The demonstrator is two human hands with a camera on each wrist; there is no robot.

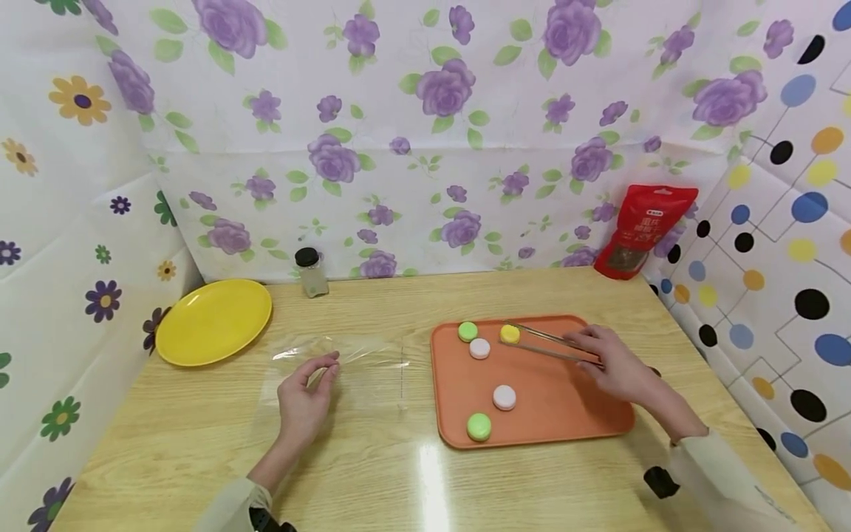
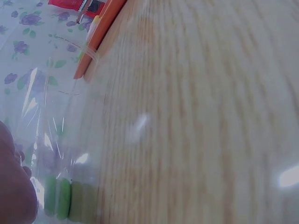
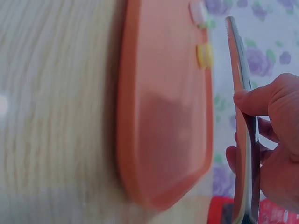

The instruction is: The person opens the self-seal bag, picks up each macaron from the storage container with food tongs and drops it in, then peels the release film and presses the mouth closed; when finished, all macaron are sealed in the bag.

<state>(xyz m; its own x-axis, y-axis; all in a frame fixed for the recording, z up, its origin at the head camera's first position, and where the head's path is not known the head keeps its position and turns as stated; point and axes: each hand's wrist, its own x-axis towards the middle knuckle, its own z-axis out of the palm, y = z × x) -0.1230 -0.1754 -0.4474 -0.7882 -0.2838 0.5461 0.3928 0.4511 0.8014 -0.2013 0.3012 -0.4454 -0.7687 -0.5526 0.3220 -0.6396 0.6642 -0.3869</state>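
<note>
My left hand (image 1: 304, 399) pinches the left part of a clear plastic bag (image 1: 372, 373) lying on the table. Green and olive round pieces (image 2: 58, 198) show through the plastic (image 2: 70, 121) in the left wrist view; whether they are inside is unclear. With thumb and fingers, my right hand (image 1: 614, 366) grips metal tongs (image 1: 552, 352) over the orange tray (image 1: 552, 421). Their tips lie on either side of a yellow macaron (image 1: 510, 334); contact cannot be told. Two green macarons (image 1: 479, 427) and two pale pink ones (image 1: 504, 397) rest on the tray's left half.
A yellow plate (image 1: 214, 322) lies at the back left, beside a small black-capped jar (image 1: 311, 273). At the back right a red pouch (image 1: 645, 230) leans on the patterned cloth wall (image 1: 412, 192). Cloth also borders both sides of the wooden table (image 1: 372, 473).
</note>
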